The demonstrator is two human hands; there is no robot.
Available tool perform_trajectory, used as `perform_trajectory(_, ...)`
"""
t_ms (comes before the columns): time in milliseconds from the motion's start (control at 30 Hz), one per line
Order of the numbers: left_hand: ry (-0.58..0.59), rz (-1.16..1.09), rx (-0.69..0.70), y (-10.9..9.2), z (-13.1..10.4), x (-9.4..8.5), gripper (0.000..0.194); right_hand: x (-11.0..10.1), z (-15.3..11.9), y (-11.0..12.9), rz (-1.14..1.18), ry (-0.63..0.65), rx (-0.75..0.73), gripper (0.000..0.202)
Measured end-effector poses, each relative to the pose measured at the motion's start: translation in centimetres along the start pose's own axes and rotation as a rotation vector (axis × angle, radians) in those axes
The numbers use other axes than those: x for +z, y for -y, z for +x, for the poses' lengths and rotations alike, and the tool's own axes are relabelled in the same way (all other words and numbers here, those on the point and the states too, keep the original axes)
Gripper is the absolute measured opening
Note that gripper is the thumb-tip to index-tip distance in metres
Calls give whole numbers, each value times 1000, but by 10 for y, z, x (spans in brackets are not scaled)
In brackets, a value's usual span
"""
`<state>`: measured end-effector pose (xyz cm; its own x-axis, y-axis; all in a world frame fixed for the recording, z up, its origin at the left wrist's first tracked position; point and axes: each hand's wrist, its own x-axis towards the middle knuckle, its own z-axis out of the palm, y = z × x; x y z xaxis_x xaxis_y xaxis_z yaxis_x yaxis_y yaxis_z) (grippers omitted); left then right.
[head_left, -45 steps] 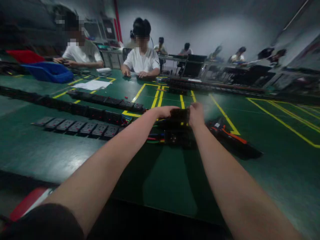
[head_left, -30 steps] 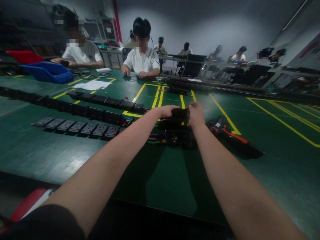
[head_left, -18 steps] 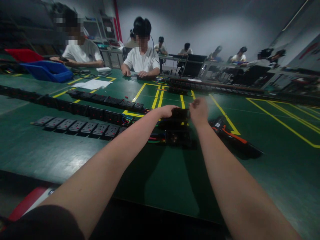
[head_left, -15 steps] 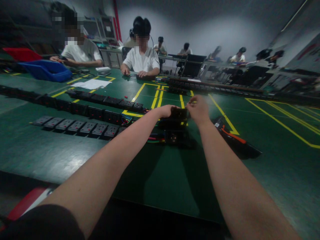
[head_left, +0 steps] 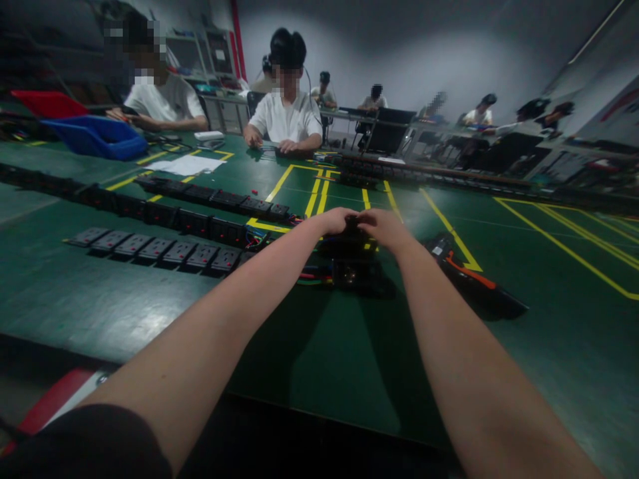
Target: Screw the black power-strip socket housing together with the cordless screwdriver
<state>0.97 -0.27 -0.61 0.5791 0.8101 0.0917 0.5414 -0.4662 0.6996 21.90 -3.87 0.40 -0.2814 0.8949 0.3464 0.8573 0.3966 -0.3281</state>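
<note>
Green tabletop (head_left: 339,362) is spreading beneath the work. The left hand (head_left: 338,221) is gripping a dark part (head_left: 352,227) between both hands; the right hand (head_left: 383,227) is resting beside it, grip unclear. Probably light and stiff, it is likely suiting side-edge holds. Nearer, a black socket box (head_left: 352,273) is lying.

Table (head_left: 339,359): block (head_left: 353,227) between left hand (head_left: 335,221) and right hand (head_left: 383,226). Socket module (head_left: 352,273) in front of the block, nearer the wearer; wires (head_left: 315,275) run left from it. Power tool (head_left: 474,279) right of the right hand. Left of the hands, near to far: near strip (head_left: 154,250), middle strip (head_left: 164,215), far strip (head_left: 214,198). Paper (head_left: 190,164) behind the far strip; bin (head_left: 97,136) left of the paper. Seated person (head_left: 287,120) across the table.
</note>
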Motion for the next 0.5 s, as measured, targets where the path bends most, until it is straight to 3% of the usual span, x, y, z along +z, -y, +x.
perform_trajectory(200, 8, -47, -28, -2, -1, -1, 70, 2, 3, -6, -97, 37, -14, 7)
perform_trajectory(500, -1, -83, 5, -2, 1, -2, 70, 14, 4, -5, -260, 94, -126, 15)
